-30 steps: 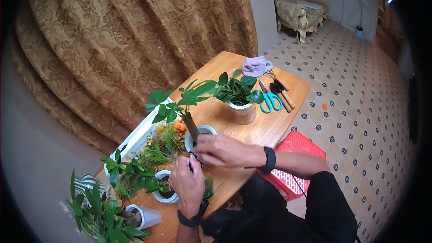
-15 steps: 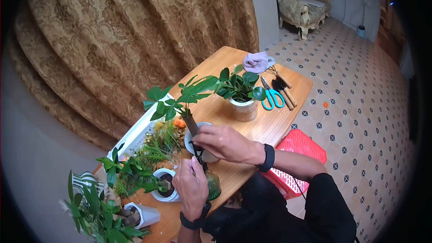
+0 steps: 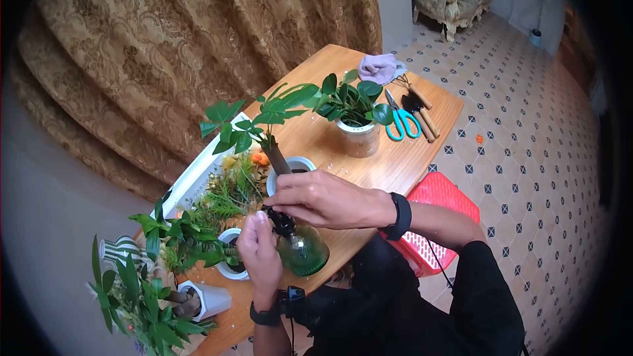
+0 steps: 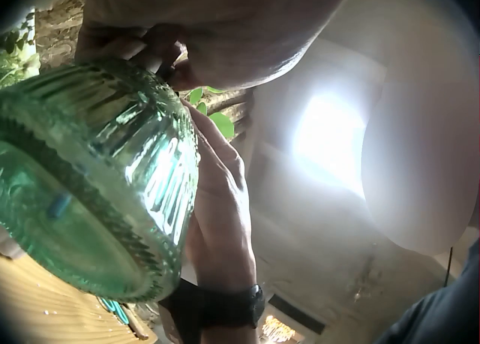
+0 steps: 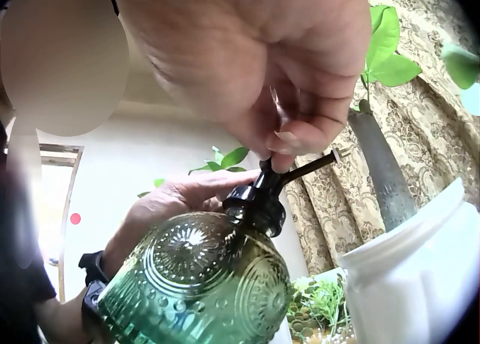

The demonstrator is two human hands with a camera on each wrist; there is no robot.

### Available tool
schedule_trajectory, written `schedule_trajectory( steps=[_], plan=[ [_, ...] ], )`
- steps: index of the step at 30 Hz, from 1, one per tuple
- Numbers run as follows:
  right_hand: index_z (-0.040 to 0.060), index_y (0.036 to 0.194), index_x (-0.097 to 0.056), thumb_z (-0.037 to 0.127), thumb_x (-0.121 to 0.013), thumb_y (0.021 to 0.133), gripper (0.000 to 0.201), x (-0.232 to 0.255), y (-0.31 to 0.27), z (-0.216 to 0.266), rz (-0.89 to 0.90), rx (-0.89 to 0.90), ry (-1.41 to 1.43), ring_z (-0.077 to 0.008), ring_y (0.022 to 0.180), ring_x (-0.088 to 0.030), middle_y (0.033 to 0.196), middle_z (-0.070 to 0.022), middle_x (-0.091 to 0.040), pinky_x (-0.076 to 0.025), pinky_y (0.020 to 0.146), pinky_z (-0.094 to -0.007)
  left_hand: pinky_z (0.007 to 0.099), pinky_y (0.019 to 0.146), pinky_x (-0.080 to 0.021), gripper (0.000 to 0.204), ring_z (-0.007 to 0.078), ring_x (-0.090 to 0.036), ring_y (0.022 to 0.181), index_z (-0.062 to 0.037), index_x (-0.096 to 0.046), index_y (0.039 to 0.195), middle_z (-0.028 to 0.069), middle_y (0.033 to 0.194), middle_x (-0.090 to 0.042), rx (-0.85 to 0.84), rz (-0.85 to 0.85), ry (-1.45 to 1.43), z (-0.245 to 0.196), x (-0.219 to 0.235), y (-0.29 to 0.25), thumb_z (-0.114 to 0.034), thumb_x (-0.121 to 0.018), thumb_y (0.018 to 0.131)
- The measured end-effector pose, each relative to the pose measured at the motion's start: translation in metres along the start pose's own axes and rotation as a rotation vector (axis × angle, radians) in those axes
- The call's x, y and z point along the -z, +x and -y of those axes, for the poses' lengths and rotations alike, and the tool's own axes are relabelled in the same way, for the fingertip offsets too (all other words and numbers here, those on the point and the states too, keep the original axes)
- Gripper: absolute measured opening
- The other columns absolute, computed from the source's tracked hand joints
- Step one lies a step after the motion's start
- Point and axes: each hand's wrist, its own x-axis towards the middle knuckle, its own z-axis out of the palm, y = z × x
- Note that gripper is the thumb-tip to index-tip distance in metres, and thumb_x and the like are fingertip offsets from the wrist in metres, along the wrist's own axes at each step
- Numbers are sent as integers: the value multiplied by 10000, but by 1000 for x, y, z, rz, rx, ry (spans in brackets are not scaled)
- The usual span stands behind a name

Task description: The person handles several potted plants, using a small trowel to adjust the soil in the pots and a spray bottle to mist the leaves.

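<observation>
A green ribbed glass spray bottle point(image 3: 303, 254) with a black spray head point(image 5: 255, 209) is tilted over the table's near edge. My left hand point(image 3: 260, 250) grips it at the neck, partly behind the bottle in the right wrist view. Fingers and thumb of my right hand point(image 3: 330, 201) pinch the top of the spray head. Seen from the left wrist, the bottle's base point(image 4: 67, 216) faces the camera. Just beyond the hands stands a thick-stemmed plant point(image 3: 277, 158) in a white pot point(image 3: 301, 162); the spray nozzle point(image 5: 334, 158) points towards its stem.
Another potted plant point(image 3: 359, 128) stands farther back, beside teal-handled scissors point(image 3: 403, 125), small garden tools point(image 3: 425, 115) and a cloth point(image 3: 379, 68). More potted plants point(image 3: 208, 300) and cut greenery point(image 3: 231, 191) crowd the left. A red plastic stool point(image 3: 442, 201) is at right.
The spray bottle, mostly hidden behind my left hand before, has come into fuller view. My left hand has shifted left, and my right hand has come closer over the spray head.
</observation>
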Motion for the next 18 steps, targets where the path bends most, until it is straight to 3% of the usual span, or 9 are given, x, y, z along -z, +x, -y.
schedule_trajectory(
  steps=[2, 5, 11, 18],
  plan=[
    [-28, 1092, -697, 41, -661, 911, 197, 4, 3, 3, 8, -6, 15, -376, 859, -662, 917, -164, -630, -528, 738, -458, 226, 531, -243, 299, 5, -306, 616, -115, -500, 835, -79, 703, -381, 36, 4, -118, -5, -1, 0, -222, -475, 1112],
    [-39, 1094, -703, 31, -657, 919, 193, 17, 9, 17, -139, -16, 21, -347, 798, -674, 871, -171, -656, -526, 698, -427, 197, 517, -243, 233, 4, -307, 609, -113, -517, 896, -71, 790, -425, 90, -37, -346, -6, 4, 1, -204, -485, 1107],
    [-40, 1055, -722, 27, -671, 925, 155, 35, -3, 33, -252, -115, 50, -293, 712, -674, 852, -158, -690, -512, 638, -376, 173, 517, -241, 181, -5, -320, 617, -99, -517, 951, -67, 772, -410, 100, -50, -604, -5, 5, 3, -198, -503, 1102],
    [-29, 1051, -749, 7, -708, 908, 153, 38, -24, 48, -294, -208, 29, -232, 693, -667, 836, -124, -696, -497, 613, -335, 178, 518, -242, 162, -8, -317, 618, -105, -506, 963, -69, 773, -418, 96, -70, -655, -17, 2, 4, -191, -508, 1100]
  ],
)
